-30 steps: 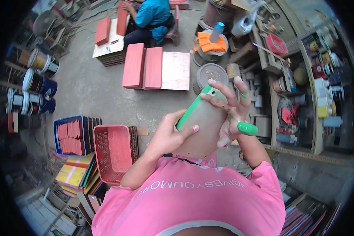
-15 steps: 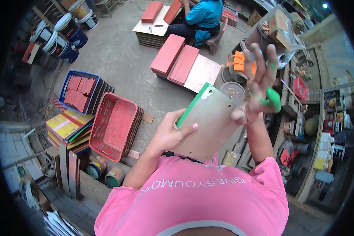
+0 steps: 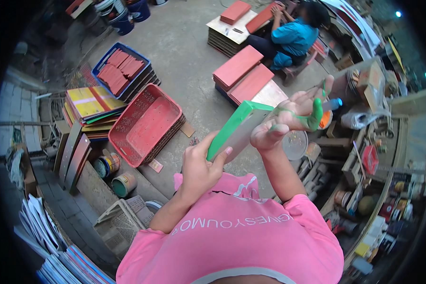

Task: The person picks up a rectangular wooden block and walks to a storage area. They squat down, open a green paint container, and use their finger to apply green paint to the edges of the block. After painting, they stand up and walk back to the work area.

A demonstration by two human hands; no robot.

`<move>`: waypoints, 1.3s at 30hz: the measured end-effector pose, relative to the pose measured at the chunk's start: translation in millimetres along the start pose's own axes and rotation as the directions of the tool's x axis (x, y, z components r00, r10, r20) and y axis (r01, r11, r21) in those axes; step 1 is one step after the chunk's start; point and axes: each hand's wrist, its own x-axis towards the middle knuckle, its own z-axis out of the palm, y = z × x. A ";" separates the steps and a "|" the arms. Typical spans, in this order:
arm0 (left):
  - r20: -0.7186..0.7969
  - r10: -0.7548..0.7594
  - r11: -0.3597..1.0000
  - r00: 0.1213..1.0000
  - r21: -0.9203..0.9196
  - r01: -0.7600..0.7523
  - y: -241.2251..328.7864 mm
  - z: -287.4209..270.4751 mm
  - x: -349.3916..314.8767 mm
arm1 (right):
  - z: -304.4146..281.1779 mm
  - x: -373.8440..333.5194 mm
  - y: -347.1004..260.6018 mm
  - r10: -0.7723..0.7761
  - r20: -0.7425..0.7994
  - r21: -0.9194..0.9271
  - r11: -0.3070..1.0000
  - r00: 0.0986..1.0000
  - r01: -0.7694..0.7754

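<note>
My left hand grips a flat grey panel with a bright green edge; the thumb lies on the grey face and the fingers go round behind. The panel is tilted up in front of me, so its green side shows wide. My right hand is beside the panel's right end, palm up with the fingers spread. Green smears that look like paint mark its palm and fingers, and one finger is coated green. Whether this hand touches the panel's edge, I cannot tell.
A red plastic basket stands left, beside a blue crate with red pieces. Stacked red boards lie ahead, near a person in a teal shirt. Yellow panels are piled left. Shelves with cans and bottles line the right.
The panel has tipped from nearly face-on to edge-up, showing more of its green side. My right hand has turned palm up and lowered. The whole view has swung left.
</note>
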 end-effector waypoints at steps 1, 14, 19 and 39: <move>-0.036 0.022 0.999 0.999 0.041 -0.021 -2.4 -5.5 2.6 | 12.8 1.3 3.4 0.012 -0.001 0.025 1.000 1.000 -0.012; -0.214 0.173 0.951 0.961 0.290 -0.107 -51.2 -78.3 106.6 | 155.7 102.6 -24.4 0.050 -0.317 0.364 0.929 0.947 0.073; -0.247 0.153 0.942 0.957 0.330 -0.065 -61.7 -97.7 133.9 | 173.7 160.5 -74.7 0.012 -0.442 0.493 0.839 0.897 0.232; -0.641 0.109 0.923 0.760 0.349 0.162 -52.5 -87.8 164.1 | 180.5 214.7 -25.9 -0.121 -0.095 0.925 0.357 0.988 0.132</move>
